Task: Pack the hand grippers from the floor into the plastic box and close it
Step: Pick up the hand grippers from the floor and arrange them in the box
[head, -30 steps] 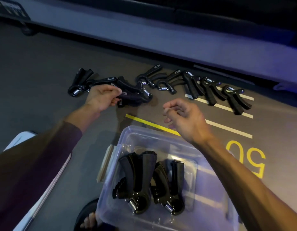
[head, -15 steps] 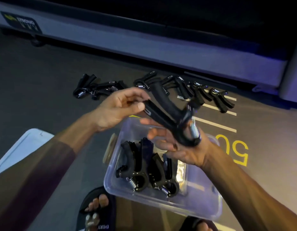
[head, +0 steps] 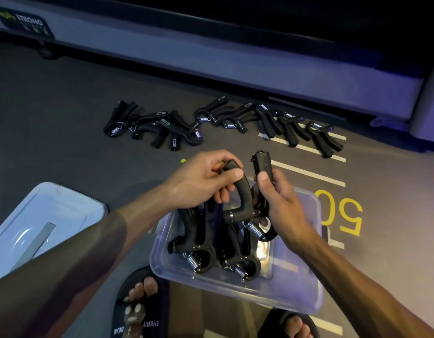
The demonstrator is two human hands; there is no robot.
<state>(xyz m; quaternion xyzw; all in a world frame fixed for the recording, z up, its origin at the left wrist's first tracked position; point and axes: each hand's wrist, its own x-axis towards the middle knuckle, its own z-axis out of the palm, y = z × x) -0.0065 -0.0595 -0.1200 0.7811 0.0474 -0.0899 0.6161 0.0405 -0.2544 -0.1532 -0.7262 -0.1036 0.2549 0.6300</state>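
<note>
A hand gripper (head: 245, 203) hangs over the plastic box (head: 235, 286), one handle grasped in my left hand (head: 198, 184), the other in my right hand (head: 279, 203).

left grip (head: 206, 178): fingers curled, pinching | right grip (head: 278, 198): curled, clasping
</note>
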